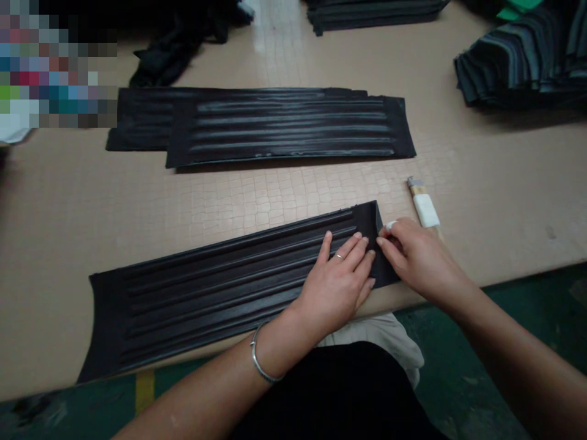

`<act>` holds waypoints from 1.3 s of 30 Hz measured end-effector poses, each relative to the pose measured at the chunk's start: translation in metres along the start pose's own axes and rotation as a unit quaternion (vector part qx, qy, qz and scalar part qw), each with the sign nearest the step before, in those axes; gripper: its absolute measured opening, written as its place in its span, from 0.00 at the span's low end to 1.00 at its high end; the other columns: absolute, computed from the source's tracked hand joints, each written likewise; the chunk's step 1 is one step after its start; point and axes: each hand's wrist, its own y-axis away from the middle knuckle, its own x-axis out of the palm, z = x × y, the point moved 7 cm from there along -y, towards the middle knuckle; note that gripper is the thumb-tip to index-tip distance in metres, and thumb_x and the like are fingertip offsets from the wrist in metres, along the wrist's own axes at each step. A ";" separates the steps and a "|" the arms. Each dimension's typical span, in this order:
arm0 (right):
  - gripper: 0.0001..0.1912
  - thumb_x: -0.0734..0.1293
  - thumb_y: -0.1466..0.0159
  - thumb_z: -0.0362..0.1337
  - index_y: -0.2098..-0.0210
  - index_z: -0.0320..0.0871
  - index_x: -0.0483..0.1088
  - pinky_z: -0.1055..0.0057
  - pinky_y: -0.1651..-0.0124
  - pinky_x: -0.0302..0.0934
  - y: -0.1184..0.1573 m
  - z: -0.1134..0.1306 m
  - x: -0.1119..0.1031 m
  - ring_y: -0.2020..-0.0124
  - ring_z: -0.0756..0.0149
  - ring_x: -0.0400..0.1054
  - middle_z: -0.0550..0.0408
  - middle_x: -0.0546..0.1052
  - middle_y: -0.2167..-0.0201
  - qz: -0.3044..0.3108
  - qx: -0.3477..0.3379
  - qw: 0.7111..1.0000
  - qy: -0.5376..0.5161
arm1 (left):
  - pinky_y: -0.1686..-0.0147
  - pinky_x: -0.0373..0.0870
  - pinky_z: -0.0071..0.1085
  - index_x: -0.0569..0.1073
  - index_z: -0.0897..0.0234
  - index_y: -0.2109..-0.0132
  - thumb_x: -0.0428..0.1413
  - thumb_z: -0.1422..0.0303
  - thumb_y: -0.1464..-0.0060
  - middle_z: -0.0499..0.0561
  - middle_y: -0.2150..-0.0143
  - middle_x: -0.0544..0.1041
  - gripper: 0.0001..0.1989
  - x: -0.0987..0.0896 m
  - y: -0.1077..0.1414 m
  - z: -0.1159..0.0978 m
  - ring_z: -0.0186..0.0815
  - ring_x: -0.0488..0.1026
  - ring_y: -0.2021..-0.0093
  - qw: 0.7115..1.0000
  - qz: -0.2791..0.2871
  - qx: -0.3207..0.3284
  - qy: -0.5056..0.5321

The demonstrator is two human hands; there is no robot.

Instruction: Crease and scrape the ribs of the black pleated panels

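A long black ribbed leather panel [202,293] lies slantwise along the near edge of the tan table [92,201]. My left hand [337,284] lies flat on its right part, fingers spread, pressing it down; a ring and a wrist bangle show. My right hand [413,253] pinches the panel's right end, where the edge is folded up. A fingertip on that hand has white tape on it.
Two more black ribbed panels [284,128] lie overlapped at mid-table. A small tool with a white-wrapped handle [424,205] rests just beyond my right hand. Stacks of dark pieces sit at the far right [523,61] and far centre [371,12]. Green floor lies below the table edge.
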 end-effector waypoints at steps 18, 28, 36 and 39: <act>0.05 0.62 0.31 0.35 0.55 0.45 0.64 0.53 0.53 0.64 0.049 -0.013 0.021 0.56 0.51 0.67 0.47 0.71 0.58 -0.059 -0.046 0.994 -0.073 | 0.64 0.74 0.32 0.69 0.66 0.51 0.49 0.75 0.32 0.54 0.52 0.75 0.06 -0.015 -0.073 -0.009 0.38 0.76 0.58 0.985 0.149 0.085 -0.014; 0.08 0.66 0.29 0.37 0.52 0.43 0.71 0.57 0.56 0.60 0.052 -0.005 0.028 0.54 0.52 0.65 0.47 0.72 0.53 -0.062 -0.050 0.997 -0.010 | 0.70 0.69 0.30 0.72 0.65 0.52 0.48 0.72 0.30 0.52 0.56 0.72 0.08 -0.017 -0.064 0.008 0.35 0.71 0.63 0.977 0.177 0.118 -0.021; 0.07 0.64 0.28 0.35 0.59 0.44 0.74 0.60 0.55 0.55 0.044 -0.010 0.019 0.55 0.57 0.64 0.51 0.71 0.57 -0.002 -0.082 0.993 -0.088 | 0.67 0.69 0.29 0.73 0.62 0.49 0.47 0.74 0.31 0.52 0.55 0.72 0.11 -0.020 -0.051 0.011 0.36 0.70 0.61 0.974 0.148 0.174 -0.011; 0.09 0.61 0.27 0.33 0.62 0.43 0.71 0.60 0.56 0.53 0.030 -0.012 0.016 0.56 0.58 0.64 0.52 0.71 0.60 0.012 -0.100 0.991 -0.092 | 0.66 0.71 0.31 0.72 0.64 0.51 0.48 0.73 0.32 0.53 0.54 0.72 0.09 -0.018 -0.050 0.006 0.38 0.70 0.59 0.972 0.152 0.179 -0.034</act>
